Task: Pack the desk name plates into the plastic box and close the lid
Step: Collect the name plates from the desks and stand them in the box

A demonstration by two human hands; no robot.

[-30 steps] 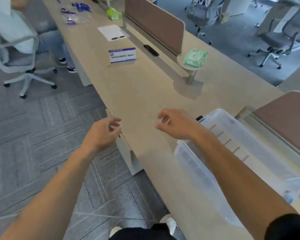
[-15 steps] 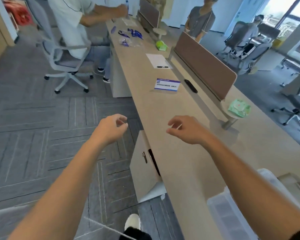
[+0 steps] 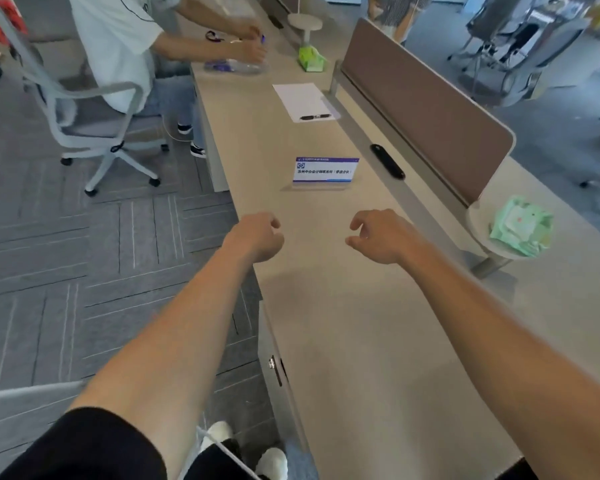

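While both hands hover empty | name plate (image 3: 325, 170) upright, long axis crosswise, facing camera

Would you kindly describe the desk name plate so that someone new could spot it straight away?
Look along the long beige desk beside the brown divider panel. The name plate stands upright ahead of both hands, nearer than the white sheet with a pen. It alone is a white card with blue bands and printed text.
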